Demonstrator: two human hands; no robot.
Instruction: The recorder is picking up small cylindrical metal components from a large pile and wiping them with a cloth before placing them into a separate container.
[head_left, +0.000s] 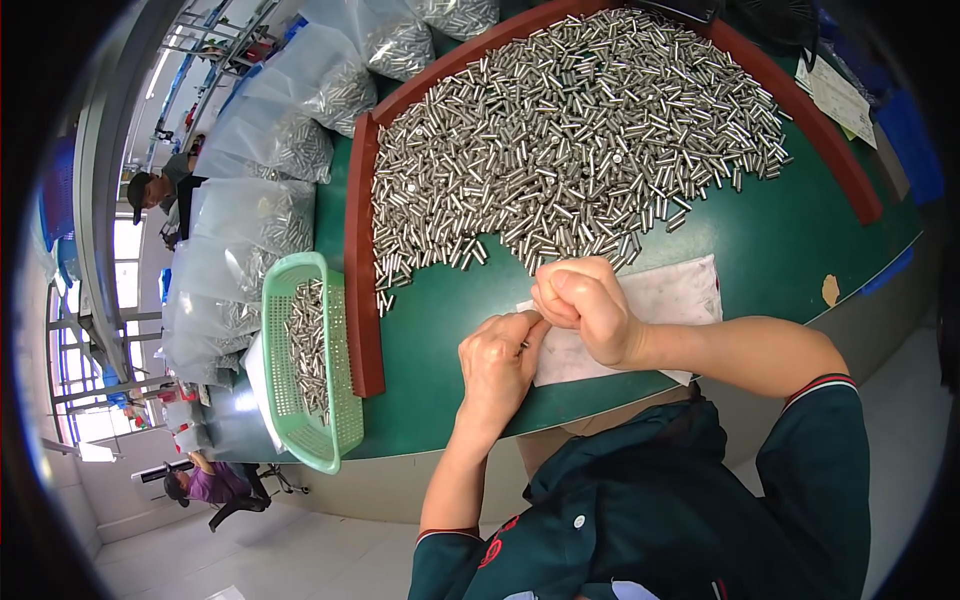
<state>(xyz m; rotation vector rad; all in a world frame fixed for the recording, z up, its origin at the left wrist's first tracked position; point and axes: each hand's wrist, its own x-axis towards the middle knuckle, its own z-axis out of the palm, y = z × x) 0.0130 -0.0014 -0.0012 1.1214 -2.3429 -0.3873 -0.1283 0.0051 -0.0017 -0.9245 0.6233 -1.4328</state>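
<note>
My left hand (pixel 495 355) is closed above the near edge of the green table, with a small dark metallic end, like that of a metal pin, showing between thumb and fingers. Against its fingertips, my right hand (pixel 592 308) is curled shut. Whatever lies inside the right hand is hidden. Beneath both hands is a pale, smudged cloth (pixel 680 300). Just beyond them spreads a large heap of short, shiny metal pins (pixel 580 130), its near edge a little past my right knuckles.
Dark red wooden rails (pixel 364 270) border the heap. A light green plastic basket (pixel 348 420) holding more pins stands left of the rail. Clear bags of pins (pixel 285 215) line the far left. Papers (pixel 838 100) lie at far right. Two other people are visible at left.
</note>
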